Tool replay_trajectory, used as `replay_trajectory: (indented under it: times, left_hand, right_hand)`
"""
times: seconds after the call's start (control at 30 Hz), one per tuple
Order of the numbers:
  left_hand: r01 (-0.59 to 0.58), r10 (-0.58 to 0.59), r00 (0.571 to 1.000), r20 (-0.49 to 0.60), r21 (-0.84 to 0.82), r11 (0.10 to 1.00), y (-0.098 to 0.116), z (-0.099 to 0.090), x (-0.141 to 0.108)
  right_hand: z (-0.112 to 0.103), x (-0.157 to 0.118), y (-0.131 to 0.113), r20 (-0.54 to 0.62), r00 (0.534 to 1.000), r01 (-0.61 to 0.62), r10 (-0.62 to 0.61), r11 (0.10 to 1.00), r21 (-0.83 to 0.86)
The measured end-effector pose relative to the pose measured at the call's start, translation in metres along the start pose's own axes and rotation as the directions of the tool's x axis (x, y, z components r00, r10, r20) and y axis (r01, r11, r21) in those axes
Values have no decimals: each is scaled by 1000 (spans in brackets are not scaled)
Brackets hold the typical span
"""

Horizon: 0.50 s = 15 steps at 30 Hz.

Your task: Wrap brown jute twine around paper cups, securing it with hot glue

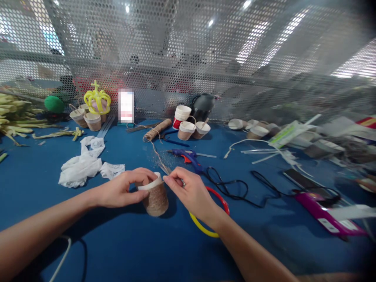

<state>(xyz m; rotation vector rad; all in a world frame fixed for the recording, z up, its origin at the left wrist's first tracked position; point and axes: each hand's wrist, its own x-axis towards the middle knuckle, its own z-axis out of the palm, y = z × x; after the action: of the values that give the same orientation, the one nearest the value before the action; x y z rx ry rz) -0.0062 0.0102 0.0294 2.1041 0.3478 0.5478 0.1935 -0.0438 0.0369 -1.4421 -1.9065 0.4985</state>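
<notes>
A paper cup [157, 201] wrapped in brown twine stands slightly tilted just above or on the blue table; its white rim is bare. My left hand [129, 188] grips it, thumb outside and fingers over the rim. At the cup's right edge, my right hand [188, 192] is closed around a slim metal tool [166, 169], mostly hidden by the fingers. Twine [156, 152] runs from a spool of twine [158, 130] down to near the tool's tip. Whether my right fingers also pinch the twine cannot be made out.
A blue glue gun [186, 154] lies beyond my right hand, its black cord [232, 182] trailing right. A red and yellow ring [225, 205] lies beneath my right wrist. White crumpled material [79, 168] lies left. Several wrapped cups [186, 131] stand at the back before a perforated metal screen [164, 58].
</notes>
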Motion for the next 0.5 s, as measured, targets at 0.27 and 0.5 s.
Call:
replay_trajectory:
  times: [0.27, 0.5]
  left_hand:
    - [8, -4, 1000, 26, -135, 991, 3, -1, -1]
    - [38, -39, 999, 2, -281, 959, 4, -2, 0]
  right_hand:
    - [1, -1, 0, 11, 1000, -17, 17, 999, 42]
    - [0, -3, -2, 49, 998, -33, 29, 996, 86]
